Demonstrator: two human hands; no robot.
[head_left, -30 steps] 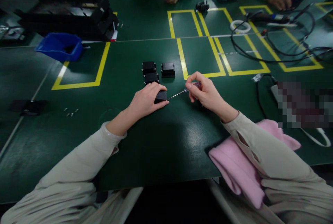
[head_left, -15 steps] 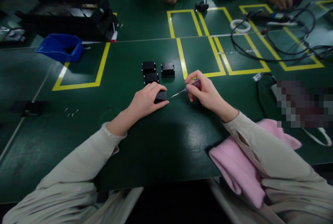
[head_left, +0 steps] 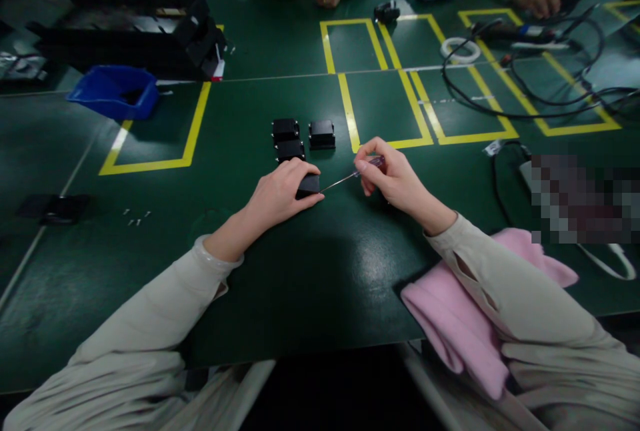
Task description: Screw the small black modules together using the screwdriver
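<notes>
Both arms are clothed in long sleeves of a pale beige, loosely cut fabric that is creased along the forearms. The left sleeve (head_left: 150, 311) is finished with a gathered cuff at the wrist. Several small slits or holes are seen in the right sleeve (head_left: 505, 297) near its cuff. The left hand (head_left: 280, 194) and right hand (head_left: 395, 177) are left bare, without gloves.

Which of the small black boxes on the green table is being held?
The small black box under the left hand, met by the right hand's thin screwdriver; the other three black boxes lie untouched beyond.
</notes>
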